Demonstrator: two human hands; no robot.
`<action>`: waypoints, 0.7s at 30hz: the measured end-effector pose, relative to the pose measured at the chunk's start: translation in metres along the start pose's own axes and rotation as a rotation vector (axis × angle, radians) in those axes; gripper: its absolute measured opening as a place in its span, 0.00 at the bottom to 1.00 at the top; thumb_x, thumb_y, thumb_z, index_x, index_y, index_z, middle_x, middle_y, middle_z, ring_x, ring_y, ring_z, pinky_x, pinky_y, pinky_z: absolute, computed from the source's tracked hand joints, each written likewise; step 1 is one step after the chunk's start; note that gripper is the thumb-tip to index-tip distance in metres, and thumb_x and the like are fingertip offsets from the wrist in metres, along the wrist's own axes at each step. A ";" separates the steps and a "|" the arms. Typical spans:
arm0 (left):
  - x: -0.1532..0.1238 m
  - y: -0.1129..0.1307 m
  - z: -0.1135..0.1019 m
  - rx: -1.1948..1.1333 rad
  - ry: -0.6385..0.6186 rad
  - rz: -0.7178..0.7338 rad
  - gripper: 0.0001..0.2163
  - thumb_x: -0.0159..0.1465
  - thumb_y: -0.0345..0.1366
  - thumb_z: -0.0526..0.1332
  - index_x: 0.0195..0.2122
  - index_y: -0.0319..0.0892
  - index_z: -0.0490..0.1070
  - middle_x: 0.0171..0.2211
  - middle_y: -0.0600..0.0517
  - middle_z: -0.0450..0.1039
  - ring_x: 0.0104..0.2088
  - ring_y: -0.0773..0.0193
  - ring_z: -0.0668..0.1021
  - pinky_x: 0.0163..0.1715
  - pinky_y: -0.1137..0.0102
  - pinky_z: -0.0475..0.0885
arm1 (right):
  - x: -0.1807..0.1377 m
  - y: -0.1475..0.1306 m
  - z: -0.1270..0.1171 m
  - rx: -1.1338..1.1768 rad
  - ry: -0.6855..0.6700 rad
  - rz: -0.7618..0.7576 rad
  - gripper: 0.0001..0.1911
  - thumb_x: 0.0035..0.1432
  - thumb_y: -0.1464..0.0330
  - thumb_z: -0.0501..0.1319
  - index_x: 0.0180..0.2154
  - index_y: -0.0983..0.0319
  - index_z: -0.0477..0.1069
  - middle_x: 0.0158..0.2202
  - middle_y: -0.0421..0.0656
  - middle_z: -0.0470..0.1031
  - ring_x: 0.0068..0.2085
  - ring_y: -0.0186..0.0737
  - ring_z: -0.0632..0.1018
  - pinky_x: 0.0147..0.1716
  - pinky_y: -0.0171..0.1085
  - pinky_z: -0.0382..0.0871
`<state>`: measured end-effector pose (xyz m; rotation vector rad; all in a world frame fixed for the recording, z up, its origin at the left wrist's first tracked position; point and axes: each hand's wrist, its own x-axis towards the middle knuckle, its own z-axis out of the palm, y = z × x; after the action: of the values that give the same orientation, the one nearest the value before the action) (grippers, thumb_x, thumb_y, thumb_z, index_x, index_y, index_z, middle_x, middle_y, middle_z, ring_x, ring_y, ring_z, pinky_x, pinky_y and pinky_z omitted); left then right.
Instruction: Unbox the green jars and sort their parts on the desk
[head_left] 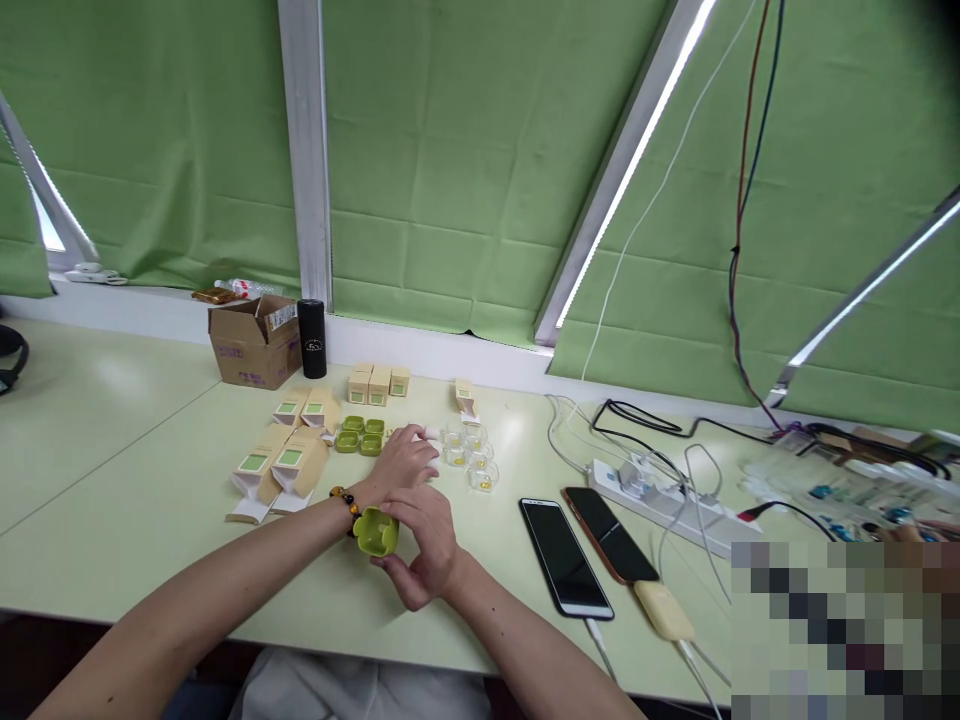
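Observation:
My right hand [424,545] is closed around a small green cap [376,531], held with its hollow side up just above the table. My left hand [405,462], a bead bracelet on its wrist, reaches past it with curled fingers on a small white piece [431,433] that I cannot make out clearly. Just beyond lie several clear little jars [472,458] with yellow contents. Several more green caps [360,436] sit in a block to the left of my left hand.
Open beige cartons [281,462] lie at the left, closed small boxes [379,384] behind them. A cardboard box [255,345] and a black cylinder [312,338] stand by the window ledge. Two phones [585,545], a power strip [664,497] and cables fill the right.

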<state>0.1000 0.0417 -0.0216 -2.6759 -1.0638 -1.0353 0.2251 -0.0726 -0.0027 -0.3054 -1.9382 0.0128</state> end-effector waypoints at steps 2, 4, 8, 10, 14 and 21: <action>0.000 -0.004 0.006 0.028 -0.008 0.006 0.05 0.63 0.32 0.70 0.40 0.44 0.79 0.41 0.46 0.80 0.56 0.47 0.70 0.52 0.52 0.68 | 0.001 0.001 0.000 -0.027 -0.008 0.016 0.27 0.59 0.62 0.63 0.60 0.58 0.69 0.47 0.51 0.83 0.44 0.54 0.84 0.43 0.52 0.77; -0.001 -0.007 0.011 0.079 -0.035 -0.001 0.06 0.62 0.33 0.71 0.40 0.44 0.79 0.44 0.46 0.79 0.58 0.47 0.68 0.54 0.52 0.66 | 0.002 0.002 0.001 -0.044 0.002 0.019 0.26 0.59 0.61 0.62 0.59 0.58 0.69 0.46 0.51 0.82 0.45 0.54 0.84 0.43 0.51 0.78; -0.002 -0.008 0.013 0.172 -0.095 -0.054 0.07 0.63 0.35 0.71 0.41 0.45 0.79 0.51 0.47 0.77 0.59 0.46 0.65 0.54 0.51 0.65 | 0.004 0.007 0.004 -0.019 0.071 -0.016 0.27 0.59 0.61 0.63 0.59 0.61 0.68 0.45 0.52 0.82 0.44 0.54 0.83 0.42 0.50 0.77; -0.002 -0.008 0.013 0.179 -0.108 -0.066 0.07 0.63 0.36 0.71 0.42 0.46 0.79 0.51 0.47 0.77 0.58 0.46 0.65 0.54 0.52 0.64 | 0.005 0.008 0.004 -0.009 0.076 -0.010 0.27 0.59 0.62 0.63 0.59 0.61 0.68 0.46 0.52 0.81 0.45 0.53 0.83 0.43 0.50 0.77; 0.001 -0.009 0.011 0.174 -0.134 -0.075 0.07 0.64 0.37 0.71 0.42 0.46 0.80 0.48 0.47 0.78 0.57 0.47 0.65 0.53 0.52 0.64 | 0.006 0.008 0.003 -0.015 0.064 0.012 0.26 0.59 0.62 0.62 0.58 0.59 0.68 0.46 0.51 0.81 0.45 0.54 0.83 0.44 0.51 0.77; 0.003 -0.008 0.008 0.160 -0.172 -0.086 0.06 0.65 0.37 0.70 0.42 0.46 0.79 0.45 0.48 0.80 0.56 0.47 0.66 0.52 0.53 0.63 | 0.009 0.008 0.001 -0.004 0.048 0.027 0.27 0.58 0.63 0.63 0.59 0.59 0.67 0.46 0.50 0.81 0.44 0.53 0.83 0.43 0.51 0.77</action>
<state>0.1010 0.0516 -0.0267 -2.6477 -1.2451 -0.7070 0.2231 -0.0630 0.0040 -0.3312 -1.8869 0.0189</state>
